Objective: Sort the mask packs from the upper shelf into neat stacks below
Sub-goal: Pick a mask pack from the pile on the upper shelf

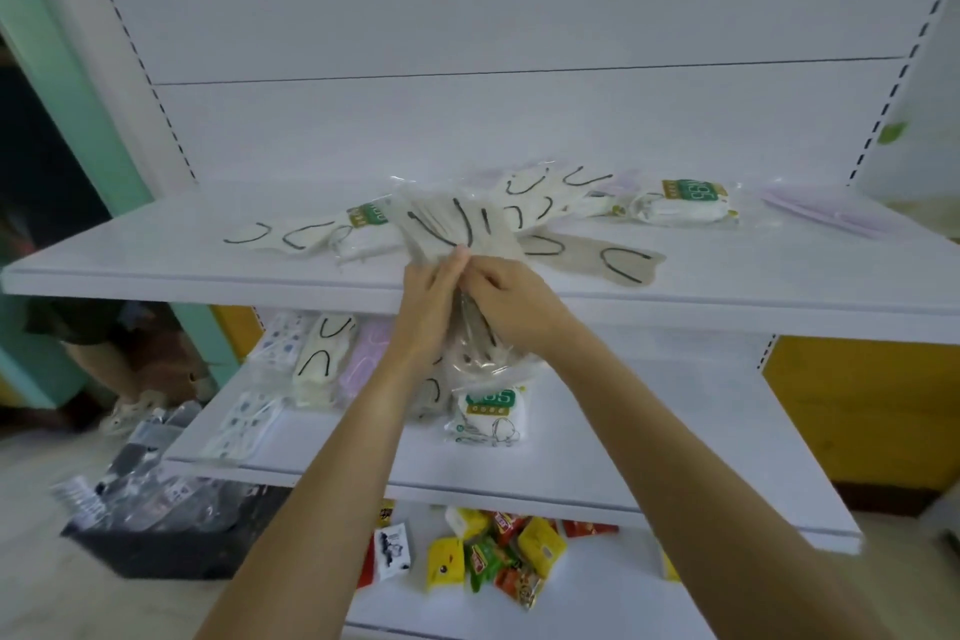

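Note:
Loose mask packs lie scattered across the upper shelf point(156, 270): beige packs with black ear loops point(597, 252), white packs with green labels point(680, 203) and a lilac pack point(831, 213). Both hands meet at the shelf's front edge. My left hand point(434, 296) and my right hand point(506, 294) grip a bundle of beige mask packs point(452, 224), which fans out above the fingers and hangs below them. On the lower shelf point(597, 463) stand stacks of patterned, beige and lilac packs point(324, 353) and a green-label pack point(491, 413).
A black crate point(156, 530) of dark packs sits on the floor at the left. Snack packets point(498, 556) lie on the bottom shelf. A person's leg and sandal point(124, 405) show at the far left. White slotted uprights frame the shelving.

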The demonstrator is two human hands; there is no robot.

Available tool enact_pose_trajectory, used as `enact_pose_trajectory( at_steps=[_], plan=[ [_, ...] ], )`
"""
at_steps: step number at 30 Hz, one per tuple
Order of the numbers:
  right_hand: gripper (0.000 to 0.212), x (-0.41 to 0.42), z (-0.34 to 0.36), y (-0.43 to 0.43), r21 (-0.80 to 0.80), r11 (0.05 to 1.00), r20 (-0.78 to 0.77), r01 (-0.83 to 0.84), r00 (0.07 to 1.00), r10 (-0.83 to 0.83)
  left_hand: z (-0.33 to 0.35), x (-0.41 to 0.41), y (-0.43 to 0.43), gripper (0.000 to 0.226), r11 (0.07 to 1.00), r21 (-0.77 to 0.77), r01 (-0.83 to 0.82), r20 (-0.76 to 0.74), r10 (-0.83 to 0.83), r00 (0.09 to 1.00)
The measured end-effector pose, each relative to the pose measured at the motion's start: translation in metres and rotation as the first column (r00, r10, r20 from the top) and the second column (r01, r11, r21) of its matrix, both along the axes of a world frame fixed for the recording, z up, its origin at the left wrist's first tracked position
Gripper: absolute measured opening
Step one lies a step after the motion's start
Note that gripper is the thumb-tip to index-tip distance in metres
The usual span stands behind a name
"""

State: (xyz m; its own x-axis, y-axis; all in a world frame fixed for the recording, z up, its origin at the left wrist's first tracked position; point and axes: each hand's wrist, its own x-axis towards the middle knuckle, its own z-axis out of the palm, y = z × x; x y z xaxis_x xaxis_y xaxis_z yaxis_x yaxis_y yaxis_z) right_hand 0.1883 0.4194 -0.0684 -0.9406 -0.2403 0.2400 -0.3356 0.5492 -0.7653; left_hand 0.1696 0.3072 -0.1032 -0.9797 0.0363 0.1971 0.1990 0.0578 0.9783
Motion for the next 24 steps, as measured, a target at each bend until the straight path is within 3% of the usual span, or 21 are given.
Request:
enact_pose_trajectory(
  at_steps=[2,4,5,6,8,9,11,12,14,17,19,21,24],
  plan=[
    [0.029,0.003,-0.002,-0.003,-0.119,0.992,0.082,-0.041,0.995,0.051,-0.004,-0.001,-0.005,0.041,0.998,0.02,-0.064,0.024,0.064,0.998],
    [0.038,-0.005,-0.004,0.016,-0.242,0.969,0.072,0.047,0.997,-0.03,-0.007,-0.002,-0.012,0.017,0.986,0.006,-0.164,0.059,0.163,0.985],
    [0.045,-0.012,-0.007,0.033,-0.14,0.979,0.007,0.15,0.989,-0.151,-0.011,-0.004,-0.018,0.013,0.978,-0.009,-0.207,0.094,0.207,0.974],
    [0.054,-0.018,-0.012,0.053,0.084,0.963,-0.059,0.256,0.966,-0.251,-0.014,-0.004,-0.024,0.013,0.973,-0.01,-0.229,0.118,0.229,0.966],
    [0.073,-0.023,-0.026,0.089,0.547,0.769,-0.09,0.329,0.937,-0.337,-0.015,-0.001,-0.036,0.019,0.971,0.028,-0.237,0.109,0.232,0.967],
    [0.075,-0.022,-0.035,0.103,0.68,0.661,-0.086,0.318,0.929,-0.359,-0.014,0.001,-0.042,0.026,0.972,0.063,-0.225,0.078,0.22,0.972],
    [0.057,-0.012,-0.047,0.118,0.714,0.563,-0.201,0.415,0.893,-0.403,-0.013,0.004,-0.051,0.057,0.974,0.138,-0.18,-0.014,0.184,0.983],
    [0.046,-0.006,-0.047,0.121,0.645,0.569,-0.29,0.51,0.852,-0.435,-0.014,0.004,-0.056,0.07,0.975,0.14,-0.175,-0.038,0.182,0.983],
    [0.033,0.005,-0.04,0.12,0.387,0.641,-0.341,0.663,0.749,-0.569,-0.013,0.005,-0.061,0.076,0.978,0.126,-0.169,-0.035,0.175,0.984],
    [0.031,0.018,-0.026,0.102,-0.063,0.699,-0.247,0.712,0.668,-0.702,-0.014,0.007,-0.063,0.051,0.978,0.05,-0.201,-0.039,0.203,0.978],
    [0.029,0.027,-0.016,0.068,-0.245,0.73,-0.251,0.639,0.685,-0.684,-0.013,0.011,-0.061,0.04,0.983,-0.004,-0.181,-0.023,0.181,0.983],
    [0.027,0.032,-0.013,0.022,-0.208,0.845,-0.303,0.492,0.789,-0.534,-0.008,0.017,-0.057,0.026,0.994,0.031,-0.108,0.031,0.107,0.994],
    [0.027,0.033,-0.026,-0.043,0.17,0.966,-0.406,0.195,0.907,-0.112,0.003,0.019,-0.051,0.024,0.995,0.095,0.002,0.029,-0.005,1.0]
  ],
)
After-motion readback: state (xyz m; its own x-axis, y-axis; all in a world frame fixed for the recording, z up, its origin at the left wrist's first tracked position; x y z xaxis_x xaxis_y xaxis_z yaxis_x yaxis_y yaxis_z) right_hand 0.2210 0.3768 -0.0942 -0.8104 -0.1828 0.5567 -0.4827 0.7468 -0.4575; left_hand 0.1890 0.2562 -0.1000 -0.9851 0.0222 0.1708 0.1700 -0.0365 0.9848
